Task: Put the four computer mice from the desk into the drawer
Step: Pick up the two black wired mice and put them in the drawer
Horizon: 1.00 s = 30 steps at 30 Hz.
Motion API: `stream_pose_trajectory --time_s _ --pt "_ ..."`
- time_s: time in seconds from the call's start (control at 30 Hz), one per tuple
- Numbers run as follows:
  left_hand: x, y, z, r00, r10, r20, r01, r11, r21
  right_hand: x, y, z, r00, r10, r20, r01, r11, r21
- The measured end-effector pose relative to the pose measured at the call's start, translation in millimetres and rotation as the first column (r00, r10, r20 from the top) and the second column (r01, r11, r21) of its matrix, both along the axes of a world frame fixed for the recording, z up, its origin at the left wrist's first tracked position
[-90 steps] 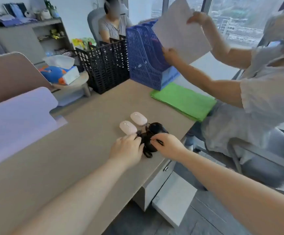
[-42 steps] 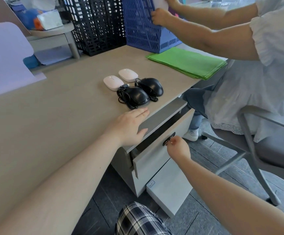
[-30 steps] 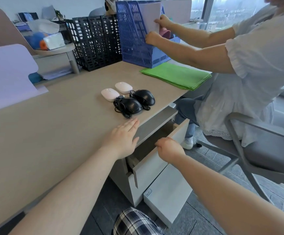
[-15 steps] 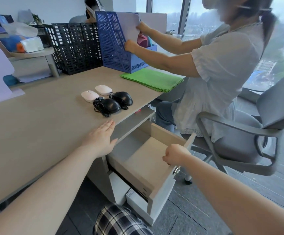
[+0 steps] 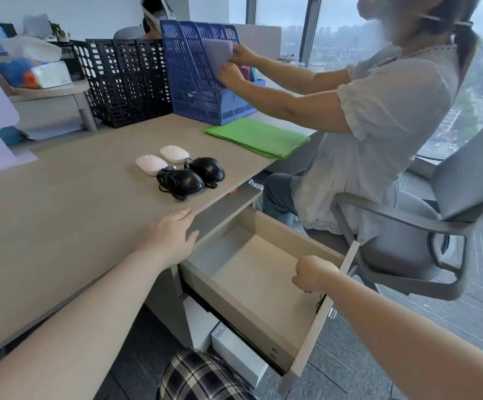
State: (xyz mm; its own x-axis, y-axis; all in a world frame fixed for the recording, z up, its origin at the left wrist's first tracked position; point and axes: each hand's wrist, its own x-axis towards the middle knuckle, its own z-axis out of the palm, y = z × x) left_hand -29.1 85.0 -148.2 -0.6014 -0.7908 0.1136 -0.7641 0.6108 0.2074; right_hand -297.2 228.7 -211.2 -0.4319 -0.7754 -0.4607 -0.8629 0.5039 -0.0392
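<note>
Two white mice and two black corded mice sit grouped on the beige desk near its front edge. Below them the top drawer stands pulled far out, and its inside holds nothing. My right hand is closed on the drawer's front panel at the top edge. My left hand lies flat, fingers apart, on the desk edge just short of the black mice.
A person in a white blouse sits close on the right in a grey chair, handling papers in a blue file rack. Green folders lie by it. Black racks stand behind. A white box sits under the drawer.
My right hand took the drawer's handle and pulled it from shut to wide open. My left hand left the mice and rests flat on the desk edge.
</note>
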Motion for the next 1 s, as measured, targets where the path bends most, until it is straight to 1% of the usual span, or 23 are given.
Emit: stream_pose_trajectory --time_s 0.07,0.2,0.37,0.43,0.47,0.53,0.6,0.67,0.7,0.77,0.83,0.9,1.0 --pt "-1 -4 3 0.998 0.005 -0.069 -0.003 1.000 0.020 3 -9 2 0.999 0.041 -0.011 -0.041 0.999 -0.023" --pt "-4 -12 11 0.990 0.027 -0.139 -0.027 1.000 -0.001 10 -31 8 0.990 0.140 -0.023 -0.141 0.988 -0.066" --pt "-5 -18 16 0.936 0.201 -0.290 -0.229 0.971 -0.068 24 -62 26 0.980 0.197 -0.037 -0.200 0.964 -0.172" --pt "-3 -24 16 0.909 0.260 -0.326 -0.297 0.952 -0.069 30 -73 39 0.980 0.195 -0.040 -0.199 0.946 -0.257" --pt "-2 -29 15 0.900 0.291 -0.325 -0.325 0.944 -0.053 32 -79 46 0.984 0.175 -0.026 -0.174 0.928 -0.329" --pt "1 -38 12 0.892 0.334 -0.304 -0.349 0.937 0.006 36 -94 57 0.992 0.120 0.028 -0.088 0.849 -0.521" --pt "3 -50 9 0.893 0.345 -0.288 -0.340 0.938 0.068 39 -113 67 0.993 0.073 0.090 0.009 0.725 -0.689" --pt "2 -58 7 0.900 0.343 -0.270 -0.318 0.939 0.135 42 -128 77 0.986 0.057 0.158 0.085 0.644 -0.761" --pt "3 -69 5 0.898 0.357 -0.258 -0.326 0.932 0.157 45 -144 82 0.977 0.069 0.200 0.114 0.624 -0.773" --pt "3 -81 4 0.900 0.361 -0.244 -0.316 0.927 0.203 49 -168 89 0.968 0.096 0.233 0.127 0.617 -0.777" --pt "4 -89 3 0.907 0.339 -0.251 -0.283 0.930 0.234 54 -189 93 0.955 0.105 0.276 0.148 0.639 -0.755" --pt "3 -96 2 0.913 0.320 -0.255 -0.257 0.934 0.249 58 -209 97 0.928 0.092 0.362 0.208 0.679 -0.704" --pt "1 -101 1 0.943 0.261 -0.207 -0.222 0.955 0.196 66 -230 102 0.870 0.081 0.487 0.280 0.732 -0.622"
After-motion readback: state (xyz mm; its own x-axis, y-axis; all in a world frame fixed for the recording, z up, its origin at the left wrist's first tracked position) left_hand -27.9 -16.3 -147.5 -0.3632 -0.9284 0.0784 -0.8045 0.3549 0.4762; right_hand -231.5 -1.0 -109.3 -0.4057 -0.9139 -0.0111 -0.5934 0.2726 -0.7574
